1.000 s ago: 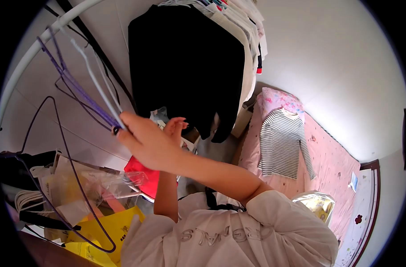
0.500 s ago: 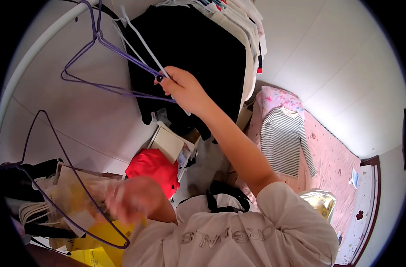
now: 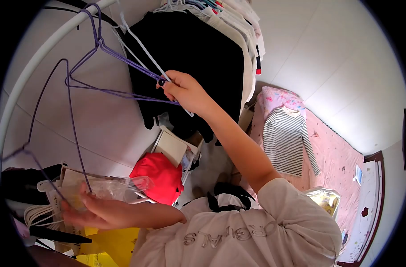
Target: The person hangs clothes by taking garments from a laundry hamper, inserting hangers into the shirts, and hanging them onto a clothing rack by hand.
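Observation:
My right hand [image 3: 183,91] is closed around the lower part of several wire hangers, a white hanger [image 3: 143,48] and purple hangers [image 3: 97,41] bunched together. Their hooks reach up to the curved white rail [image 3: 51,40]. Low on the left, my left hand [image 3: 98,213] is at the lower end of another dark purple hanger [image 3: 72,115], whose two sides run down into the fingers. The fingertips are slightly blurred, and the hanger's bottom bar is hidden by the hand. Behind my right hand hangs a black garment [image 3: 189,58].
Light-coloured clothes [image 3: 238,35] hang behind the black garment. A striped long-sleeved shirt [image 3: 283,138] lies on a pink bed [image 3: 332,151] at right. Below are a red cloth item [image 3: 156,178], clear plastic [image 3: 114,189], a yellow bag [image 3: 118,244] and coiled white cord [image 3: 40,216].
My left hand has moved left and down onto the dark purple hanger, which has swung upward and to the right. My right hand keeps its hold on the bunched hangers.

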Action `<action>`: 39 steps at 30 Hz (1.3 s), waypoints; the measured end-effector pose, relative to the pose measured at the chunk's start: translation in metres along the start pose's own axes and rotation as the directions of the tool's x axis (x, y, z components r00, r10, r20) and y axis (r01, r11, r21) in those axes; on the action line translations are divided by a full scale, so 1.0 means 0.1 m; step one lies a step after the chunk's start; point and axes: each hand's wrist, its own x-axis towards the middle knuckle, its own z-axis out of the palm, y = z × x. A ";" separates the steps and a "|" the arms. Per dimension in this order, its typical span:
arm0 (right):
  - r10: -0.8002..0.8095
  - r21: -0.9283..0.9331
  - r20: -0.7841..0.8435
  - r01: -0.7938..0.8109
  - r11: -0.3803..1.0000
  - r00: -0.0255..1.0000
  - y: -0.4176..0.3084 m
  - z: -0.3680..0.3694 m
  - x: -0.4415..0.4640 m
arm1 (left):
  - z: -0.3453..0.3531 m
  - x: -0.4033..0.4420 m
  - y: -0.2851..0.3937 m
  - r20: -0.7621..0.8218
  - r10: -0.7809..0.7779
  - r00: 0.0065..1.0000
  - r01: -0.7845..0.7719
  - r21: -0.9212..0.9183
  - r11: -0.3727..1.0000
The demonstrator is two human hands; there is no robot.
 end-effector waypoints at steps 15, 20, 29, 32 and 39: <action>-0.099 -0.096 -0.117 0.088 0.991 0.988 0.04 -0.13 0.06 | 1.08 -0.37 -0.40 0.708 -0.066 0.703 0.267 -0.177 0.947; -0.148 -0.081 -0.160 0.136 0.987 0.976 0.11 -0.42 0.18 | 1.70 -0.68 -0.41 0.787 0.207 0.581 -0.052 -0.217 0.975; -0.635 -0.811 -0.287 0.171 0.560 0.718 0.02 -1.09 0.27 | 2.42 -1.13 -0.35 0.898 0.198 0.393 -0.300 -0.078 0.951; -0.810 -0.893 -0.024 0.352 0.281 0.586 -0.24 -1.13 0.17 | 2.51 -1.22 -0.20 0.904 0.186 0.385 -0.356 -0.040 0.933; -0.602 -0.749 -0.185 0.286 0.598 0.777 -0.24 -1.16 0.16 | 2.50 -1.43 -0.10 0.753 0.320 0.575 -0.312 -0.160 0.937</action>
